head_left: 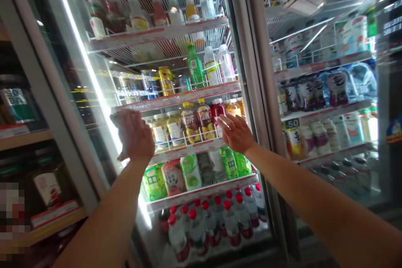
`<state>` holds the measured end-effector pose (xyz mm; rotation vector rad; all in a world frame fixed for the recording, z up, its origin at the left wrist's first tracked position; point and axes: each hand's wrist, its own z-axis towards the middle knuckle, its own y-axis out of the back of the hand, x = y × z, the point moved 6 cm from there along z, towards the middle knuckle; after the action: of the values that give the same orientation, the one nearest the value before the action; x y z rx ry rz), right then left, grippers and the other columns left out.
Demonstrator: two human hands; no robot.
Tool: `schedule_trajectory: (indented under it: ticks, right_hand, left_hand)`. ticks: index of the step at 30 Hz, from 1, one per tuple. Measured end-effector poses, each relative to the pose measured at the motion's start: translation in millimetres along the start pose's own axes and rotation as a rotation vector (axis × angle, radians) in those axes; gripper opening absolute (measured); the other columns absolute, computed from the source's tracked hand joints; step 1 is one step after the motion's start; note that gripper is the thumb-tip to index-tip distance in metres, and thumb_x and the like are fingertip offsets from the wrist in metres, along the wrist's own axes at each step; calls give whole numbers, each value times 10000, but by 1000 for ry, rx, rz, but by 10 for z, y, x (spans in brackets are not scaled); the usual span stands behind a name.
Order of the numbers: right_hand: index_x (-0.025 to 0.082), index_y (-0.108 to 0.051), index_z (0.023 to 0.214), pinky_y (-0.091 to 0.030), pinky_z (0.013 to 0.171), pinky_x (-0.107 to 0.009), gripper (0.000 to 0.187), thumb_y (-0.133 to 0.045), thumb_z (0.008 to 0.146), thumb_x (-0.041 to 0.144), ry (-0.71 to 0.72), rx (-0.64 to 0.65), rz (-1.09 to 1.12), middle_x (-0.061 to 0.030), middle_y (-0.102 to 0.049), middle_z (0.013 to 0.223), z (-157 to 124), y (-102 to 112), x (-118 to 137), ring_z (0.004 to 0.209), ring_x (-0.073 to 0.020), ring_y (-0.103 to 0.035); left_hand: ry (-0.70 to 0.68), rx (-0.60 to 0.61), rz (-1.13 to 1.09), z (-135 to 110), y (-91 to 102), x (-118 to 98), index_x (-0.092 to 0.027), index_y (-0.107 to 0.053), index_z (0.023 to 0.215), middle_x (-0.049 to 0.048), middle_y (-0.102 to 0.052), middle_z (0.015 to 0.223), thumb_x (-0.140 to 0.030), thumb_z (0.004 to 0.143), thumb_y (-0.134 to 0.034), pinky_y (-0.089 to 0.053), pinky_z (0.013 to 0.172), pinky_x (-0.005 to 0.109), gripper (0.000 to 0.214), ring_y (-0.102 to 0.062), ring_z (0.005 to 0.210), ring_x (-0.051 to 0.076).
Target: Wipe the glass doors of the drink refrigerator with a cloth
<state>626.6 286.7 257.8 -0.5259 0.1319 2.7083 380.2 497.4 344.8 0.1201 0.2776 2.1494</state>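
Grip, left hand (135, 137): flat, fingers pressing a grey cloth (117, 119) to the glass door (75, 50), left of centre.
Grip, right hand (235, 133): open, fingers spread, empty, at the glass right of centre.
Behind glass: drink bottles (205, 119) on shelves.

bottles (232, 222) on shelves (201, 191), behind glass door (103, 63)

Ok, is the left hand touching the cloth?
Touching. The head view shows the left hand pressed on the cloth, its edges sticking out around the hand.
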Motion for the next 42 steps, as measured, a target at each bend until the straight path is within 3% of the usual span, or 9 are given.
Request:
schedule_trajectory:
  ticks: [4, 8, 15, 19, 25, 30, 36, 39, 42]
  right_hand:
    - [150, -413, 1535, -220, 1225, -457, 591, -517, 958, 226, 4, 14, 31, -120, -570, 1473, -2, -11, -9, 1436, -269, -378]
    - [162, -381, 1558, -208, 1230, -458, 620, -523, 960, 248, -4, 44, 53, -119, -554, 1488, -13, -35, -26, 1445, -271, -373]
    - [163, -442, 1523, -207, 1223, -440, 565, -513, 969, 252, -7, 20, 32, -112, -571, 1478, -16, -14, -19, 1429, -266, -403]
    - [143, -489, 1485, -209, 1221, -442, 523, -500, 972, 244, -1, 8, 6, -122, -581, 1469, -10, 0, -6, 1421, -265, -411]
    - [165, -507, 1469, -222, 1218, -445, 494, -496, 982, 246, -14, 28, -2, -99, -579, 1476, -13, -11, -13, 1418, -258, -415]
    - [156, -453, 1504, -224, 1223, -447, 533, -489, 976, 221, -11, 37, 10, -104, -552, 1498, -20, -16, -21, 1434, -260, -387]
    - [187, -383, 1547, -229, 1228, -459, 590, -488, 969, 243, -27, 86, 38, -93, -524, 1520, -33, -56, -45, 1448, -267, -378]
    - [183, -412, 1522, -233, 1224, -458, 561, -482, 970, 255, -24, 65, 17, -93, -533, 1510, -31, -52, -43, 1437, -269, -395]
    - [182, -426, 1508, -231, 1223, -457, 541, -466, 973, 248, -29, 51, 1, -91, -536, 1506, -30, -52, -41, 1435, -265, -398]
  left_hand:
    - [208, -102, 31, 43, 108, 226, -30, -239, 1585, 198, -114, 1693, -474, 1063, -148, -131, 1248, 633, 691, -92, 1558, 413]
    - [118, -44, 55, -204, -125, -222, -48, -215, 1607, 234, -99, 1689, -521, 1046, -207, -112, 1239, 643, 734, -41, 1572, 391]
    - [-500, 138, 41, -1303, -689, -1462, -210, -368, 1585, 114, -314, 1655, -537, 1003, -420, -78, 1278, 541, 669, -115, 1582, 300]
    - [-795, 183, -18, -1795, -781, -1684, -287, -436, 1546, 26, -447, 1587, -559, 965, -522, -37, 1301, 459, 648, -266, 1546, 256]
    - [-754, 177, -14, -1571, -670, -1263, -310, -446, 1538, 23, -474, 1566, -458, 1003, -494, -70, 1296, 418, 556, -335, 1518, 229]
    - [-435, 203, 49, -1110, -442, -470, -290, -462, 1534, 72, -382, 1628, -428, 1014, -425, -110, 1284, 496, 540, -204, 1566, 270]
    - [41, 202, 194, -889, -77, 406, -81, -297, 1586, 208, -100, 1697, -434, 1025, -295, -122, 1260, 585, 662, -42, 1582, 345]
    - [134, 170, 217, -872, -19, 451, -55, -235, 1597, 244, -61, 1689, -409, 1029, -314, -135, 1242, 627, 674, -46, 1572, 387]
    - [122, 100, 172, -829, -87, 163, -29, -189, 1606, 277, -66, 1678, -430, 1039, -308, -127, 1233, 649, 704, -30, 1567, 411]
